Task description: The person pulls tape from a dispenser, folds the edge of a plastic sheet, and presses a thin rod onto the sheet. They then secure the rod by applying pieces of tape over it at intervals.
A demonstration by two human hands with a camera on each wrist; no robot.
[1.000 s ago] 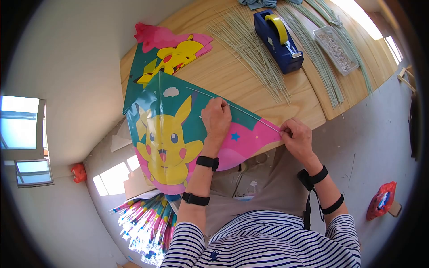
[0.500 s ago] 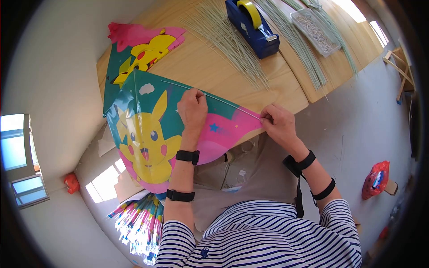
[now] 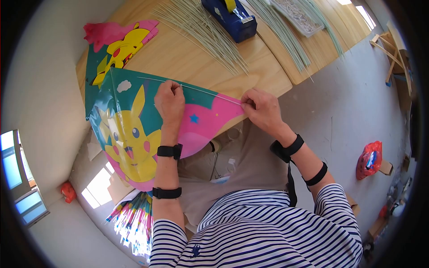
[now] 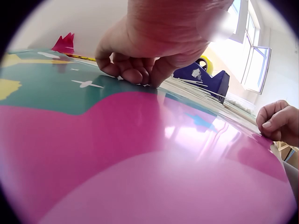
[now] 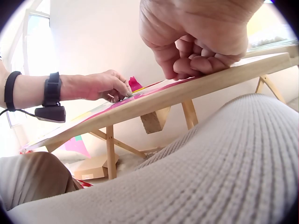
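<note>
A printed kite sail, green and pink with a yellow cartoon figure, lies over the table's front edge. Along its upper right edge runs a thin pale stick. My left hand pinches this stick partway along, fingers curled with the tips down at the sail; in the left wrist view the left hand hides the pinch point. At the sail's pink right corner, my right hand pinches the stick's end. Curled fingers of the right hand show right at the table edge in the right wrist view.
Behind the sail lie another kite sail and loose thin sticks. A blue tape dispenser, a bundle of greenish sticks and a clear tray of small pale pieces stand farther back on the wooden table.
The head view has swung, so table and sail sit farther left in it. Both hands keep their places on the stick and sail.
</note>
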